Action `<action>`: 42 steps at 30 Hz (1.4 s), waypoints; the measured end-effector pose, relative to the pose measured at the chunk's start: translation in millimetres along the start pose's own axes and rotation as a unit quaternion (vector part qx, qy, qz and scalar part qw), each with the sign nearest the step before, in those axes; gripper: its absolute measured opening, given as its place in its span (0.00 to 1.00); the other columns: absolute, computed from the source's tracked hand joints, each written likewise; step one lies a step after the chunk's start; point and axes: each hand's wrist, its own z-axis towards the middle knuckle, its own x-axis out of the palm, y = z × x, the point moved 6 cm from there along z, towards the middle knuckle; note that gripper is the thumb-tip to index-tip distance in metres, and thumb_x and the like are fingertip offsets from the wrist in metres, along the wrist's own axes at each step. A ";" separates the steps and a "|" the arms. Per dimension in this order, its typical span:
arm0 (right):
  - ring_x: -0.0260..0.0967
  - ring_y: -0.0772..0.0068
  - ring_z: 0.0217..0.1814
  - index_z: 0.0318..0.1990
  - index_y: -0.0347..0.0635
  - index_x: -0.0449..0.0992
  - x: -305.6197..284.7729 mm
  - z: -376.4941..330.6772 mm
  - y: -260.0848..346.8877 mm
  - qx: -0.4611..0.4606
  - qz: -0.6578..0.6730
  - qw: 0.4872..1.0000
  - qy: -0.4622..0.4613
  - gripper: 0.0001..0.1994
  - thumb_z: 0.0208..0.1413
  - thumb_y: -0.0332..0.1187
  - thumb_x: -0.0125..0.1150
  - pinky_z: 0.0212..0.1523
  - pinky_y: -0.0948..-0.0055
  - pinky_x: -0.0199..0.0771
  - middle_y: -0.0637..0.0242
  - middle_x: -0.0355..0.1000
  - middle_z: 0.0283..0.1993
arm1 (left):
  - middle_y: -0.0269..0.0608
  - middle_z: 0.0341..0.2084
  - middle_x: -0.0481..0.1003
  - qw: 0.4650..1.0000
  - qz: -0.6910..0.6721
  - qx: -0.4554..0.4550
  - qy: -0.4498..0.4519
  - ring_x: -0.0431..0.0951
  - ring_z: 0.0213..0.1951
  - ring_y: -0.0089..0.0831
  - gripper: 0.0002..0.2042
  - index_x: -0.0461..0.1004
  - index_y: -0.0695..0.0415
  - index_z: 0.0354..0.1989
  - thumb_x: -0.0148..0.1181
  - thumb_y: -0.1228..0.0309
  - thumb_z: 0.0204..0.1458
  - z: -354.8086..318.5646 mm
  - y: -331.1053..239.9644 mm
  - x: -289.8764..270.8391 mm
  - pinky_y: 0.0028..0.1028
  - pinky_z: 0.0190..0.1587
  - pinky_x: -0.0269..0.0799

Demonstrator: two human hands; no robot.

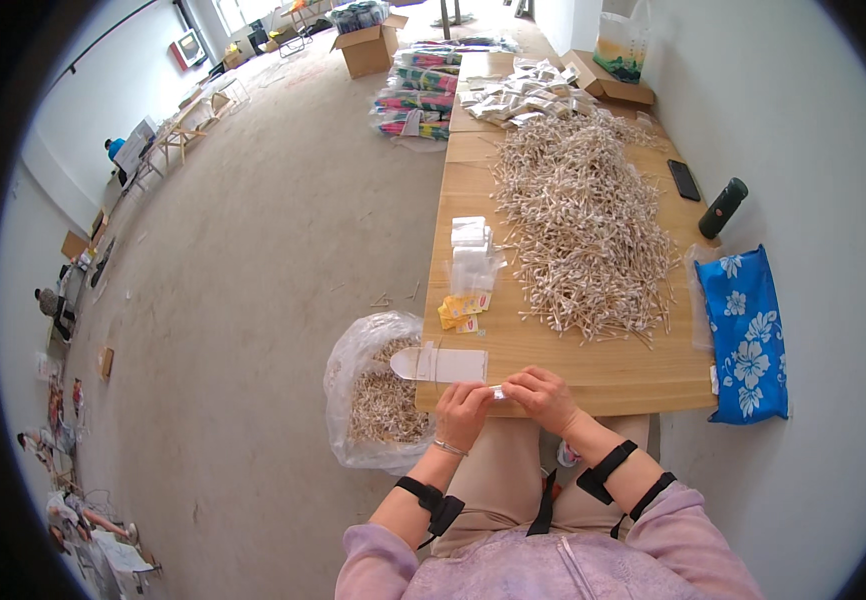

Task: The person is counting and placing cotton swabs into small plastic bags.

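Observation:
My left hand (463,412) and my right hand (543,396) meet at the table's near edge, fingers closed. Between their fingertips shows a small clear plastic bag (498,392); what is inside it, if anything, I cannot make out. Just beyond my left hand lies a flat white board (461,366) with a rounded end, reaching over the table's left edge. Yellow cards (464,308) and a stack of clear bags (471,258) lie farther up that side. A large heap of cotton swabs (588,220) covers the middle of the table.
An open plastic sack of swabs (388,400) stands on the floor at left. Filled small packets (533,92) lie at the table's far end, before a cardboard box (608,85). Along the right are a phone (683,180), a dark bottle (723,208) and a blue flowered bag (745,335).

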 end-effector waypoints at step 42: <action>0.65 0.66 0.39 0.28 0.39 0.75 42.4 -6.2 -45.7 0.299 0.323 0.897 0.039 0.06 0.48 0.31 0.64 0.44 0.70 0.66 0.64 0.70 0.30 | 0.30 0.31 0.75 0.779 -0.481 -0.396 0.073 0.72 0.34 0.17 0.03 0.75 0.60 0.32 0.62 0.76 0.50 -23.2 55.4 60.4 0.20 0.40 0.69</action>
